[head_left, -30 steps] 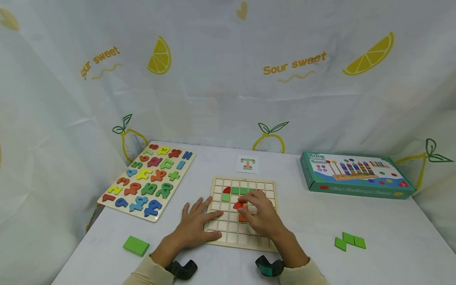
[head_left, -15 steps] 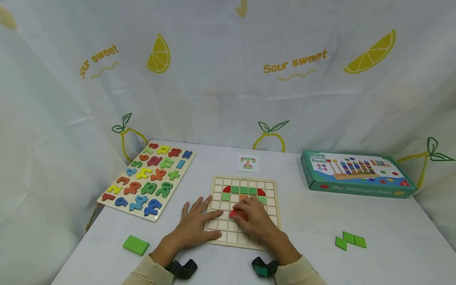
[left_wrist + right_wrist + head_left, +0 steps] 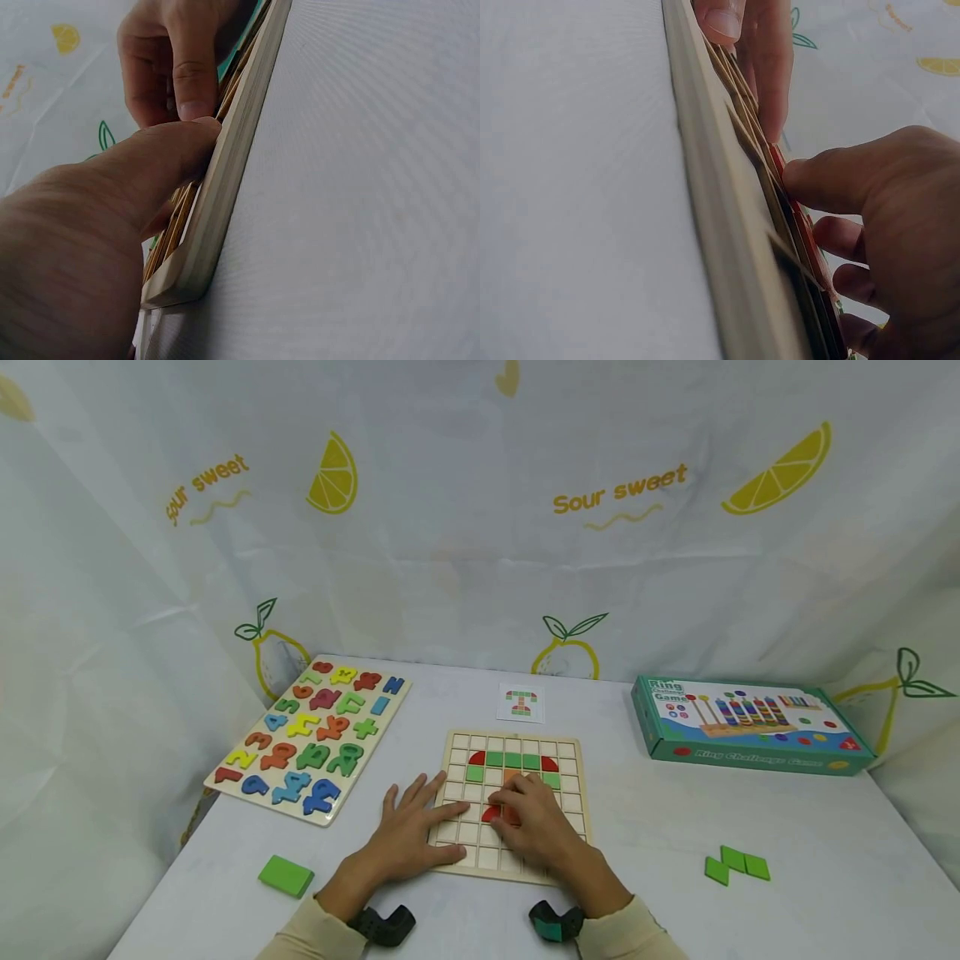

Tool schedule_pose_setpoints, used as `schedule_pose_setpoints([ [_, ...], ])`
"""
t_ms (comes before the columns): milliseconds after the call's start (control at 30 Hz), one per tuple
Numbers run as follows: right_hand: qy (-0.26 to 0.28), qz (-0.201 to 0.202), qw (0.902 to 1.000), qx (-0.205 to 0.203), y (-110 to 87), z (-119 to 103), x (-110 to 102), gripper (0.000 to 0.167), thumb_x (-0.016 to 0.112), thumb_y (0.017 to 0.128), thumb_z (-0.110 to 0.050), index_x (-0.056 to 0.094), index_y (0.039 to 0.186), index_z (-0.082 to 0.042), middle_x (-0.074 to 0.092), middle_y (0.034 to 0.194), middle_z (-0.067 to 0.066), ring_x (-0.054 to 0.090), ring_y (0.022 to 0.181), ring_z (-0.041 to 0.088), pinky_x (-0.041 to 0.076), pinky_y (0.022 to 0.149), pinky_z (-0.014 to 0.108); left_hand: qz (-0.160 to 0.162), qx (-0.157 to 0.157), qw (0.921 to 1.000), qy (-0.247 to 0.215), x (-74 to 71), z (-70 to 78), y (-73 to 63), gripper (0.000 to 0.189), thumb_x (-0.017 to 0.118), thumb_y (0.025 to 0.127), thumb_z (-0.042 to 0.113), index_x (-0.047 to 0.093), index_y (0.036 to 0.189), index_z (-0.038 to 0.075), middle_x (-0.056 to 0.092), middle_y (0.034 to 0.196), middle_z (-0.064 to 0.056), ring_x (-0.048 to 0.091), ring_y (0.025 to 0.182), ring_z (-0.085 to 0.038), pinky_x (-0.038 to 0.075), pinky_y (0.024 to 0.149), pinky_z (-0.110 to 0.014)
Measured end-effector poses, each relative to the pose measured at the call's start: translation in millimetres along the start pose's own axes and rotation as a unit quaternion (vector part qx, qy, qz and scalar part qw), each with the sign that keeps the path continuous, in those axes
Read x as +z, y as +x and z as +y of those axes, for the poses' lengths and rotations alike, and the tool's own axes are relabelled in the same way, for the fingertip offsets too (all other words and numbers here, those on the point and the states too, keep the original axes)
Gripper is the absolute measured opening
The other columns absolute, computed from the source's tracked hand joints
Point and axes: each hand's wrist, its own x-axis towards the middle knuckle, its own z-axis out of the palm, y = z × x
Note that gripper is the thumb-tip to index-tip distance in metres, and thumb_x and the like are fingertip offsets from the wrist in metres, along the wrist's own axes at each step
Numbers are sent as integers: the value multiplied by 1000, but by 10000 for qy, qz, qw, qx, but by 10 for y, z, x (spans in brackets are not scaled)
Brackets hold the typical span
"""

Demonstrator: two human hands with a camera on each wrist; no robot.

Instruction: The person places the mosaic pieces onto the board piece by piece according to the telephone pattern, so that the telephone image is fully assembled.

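Observation:
A square wooden grid board (image 3: 487, 858) lies on the table. My left hand (image 3: 408, 835) rests flat with spread fingers on its left edge; its thumb (image 3: 180, 142) shows on the rim in the left wrist view. My right hand (image 3: 536, 822) is over the middle of the board, thumb and fingertips pinching a red quarter-circle tile (image 3: 491, 812) at a lower cell. Right beside that tile is another red piece (image 3: 512, 814), partly under the fingers. Higher up sit a row of green tiles (image 3: 512, 760), red corner tiles (image 3: 550, 764) and an orange tile (image 3: 512, 773). The right palm hides cells below.
A pattern card (image 3: 521, 703) lies behind the board. Left stands a number puzzle board (image 3: 352, 752), with a green block (image 3: 287, 877) nearer me. At right are loose green tiles (image 3: 733, 860) and a green game box (image 3: 757, 727).
My right hand has moved down the board with the red tile, from above the middle to a lower cell, uncovering the upper right tiles. My left hand has stayed in place.

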Motion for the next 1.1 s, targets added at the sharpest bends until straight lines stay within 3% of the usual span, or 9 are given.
schedule_pose_setpoints([
  [233,304,444,9985,-93,-3,-41,-144,28,77,80,-12,72,107,-8,58,104,0,48,99,20,44,83,41,38,33,9999,-88,18,-10,0,65,59,81,69,58,135,32,26,156,-8,15,142,-36,2,103,-68],
  [367,457,791,9955,-260,0,-64,-344,31,79,78,-8,71,108,-5,59,103,0,48,96,19,45,78,39,45,8,10000,-86,22,-15,0,65,60,80,68,58,135,33,26,156,-8,15,142,-36,2,103,-68],
  [567,513,906,9945,-87,-79,-107,-719,35,79,79,-9,69,113,-11,57,109,-4,46,101,16,47,79,41,30,-15,9998,-172,6,-1,-4,64,63,80,65,58,135,32,25,156,-8,14,142,-37,1,103,-68],
  [1000,-70,1187,9928,142,-464,16,-1439,48,82,75,-7,66,120,-12,57,114,1,45,110,19,46,80,49,-38,-47,9998,-180,-5,16,-12,64,64,81,64,58,136,32,25,156,-8,14,142,-37,2,103,-68],
  [1100,-245,1194,9923,238,-568,78,-1553,50,84,73,-8,66,120,-14,56,116,0,45,110,18,45,82,43,-32,-43,9999,-145,-4,18,-6,65,63,81,65,57,136,32,25,157,-8,14,142,-36,2,103,-67],
])
